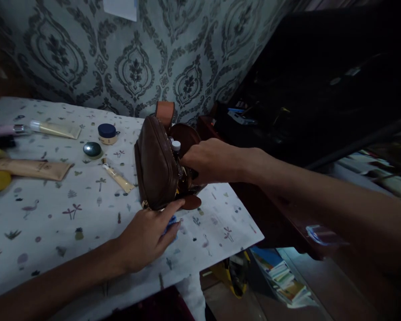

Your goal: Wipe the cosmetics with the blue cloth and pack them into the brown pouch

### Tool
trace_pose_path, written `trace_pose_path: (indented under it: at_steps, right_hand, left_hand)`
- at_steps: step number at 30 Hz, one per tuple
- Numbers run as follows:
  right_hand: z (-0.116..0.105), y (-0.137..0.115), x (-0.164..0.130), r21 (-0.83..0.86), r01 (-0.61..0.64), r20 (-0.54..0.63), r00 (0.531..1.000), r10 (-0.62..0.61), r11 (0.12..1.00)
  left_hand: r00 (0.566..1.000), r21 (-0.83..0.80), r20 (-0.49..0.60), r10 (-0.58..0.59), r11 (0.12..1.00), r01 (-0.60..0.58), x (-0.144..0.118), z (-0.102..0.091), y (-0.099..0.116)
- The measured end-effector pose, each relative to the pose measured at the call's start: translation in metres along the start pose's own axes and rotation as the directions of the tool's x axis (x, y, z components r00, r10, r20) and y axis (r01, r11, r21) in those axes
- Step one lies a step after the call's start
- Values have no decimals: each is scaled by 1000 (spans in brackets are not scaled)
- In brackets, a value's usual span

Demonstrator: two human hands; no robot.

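A brown zip pouch [157,162] stands open near the table's right corner, its opening facing right. My right hand [209,162] reaches into that opening, and its fingers are hidden inside. Beside them a small white cap [176,146] pokes out among other contents too dark to make out. My left hand [150,234] is at the pouch's lower edge, one finger touching it near a brown oval flap [191,202]. Between this hand's fingers and thumb shows a small blue patterned thing [170,223], partly covered.
On the printed tablecloth [96,232] lie a small tube [118,177], a dark round compact [92,150], a navy-lidded jar [107,133], a clear-capped tube [55,129] and a larger beige tube [36,169]. Patterned wallpaper [133,67] rises behind. The table edge drops off at right.
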State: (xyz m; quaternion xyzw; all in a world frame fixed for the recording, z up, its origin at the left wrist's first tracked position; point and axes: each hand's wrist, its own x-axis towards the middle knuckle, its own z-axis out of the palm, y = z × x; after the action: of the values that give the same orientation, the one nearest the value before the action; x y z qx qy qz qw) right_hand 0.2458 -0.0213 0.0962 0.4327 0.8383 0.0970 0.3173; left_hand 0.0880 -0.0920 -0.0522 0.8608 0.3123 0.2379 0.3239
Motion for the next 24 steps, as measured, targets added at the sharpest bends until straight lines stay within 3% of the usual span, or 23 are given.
trace_pose_path:
  at_steps: [6,11,17,24]
  right_hand:
    - [0,-4,4,-19,18,30,999,-17,1000]
    - [17,-7,7,-31,45,58,997,-43,999]
    - [40,-3,2,-94,53,-150,986,-67,994]
    - [64,-2,4,-44,64,-258,963,-73,997]
  left_hand:
    - [1000,-15,20,-2,1000,3,-1,1,-2]
    - [1000,-20,30,10,1000,-9,-1,2,-3]
    - [999,-37,34,-7,999,8,-1,0,0]
    - [999,13,52,-16,1000,15,-1,-1,2]
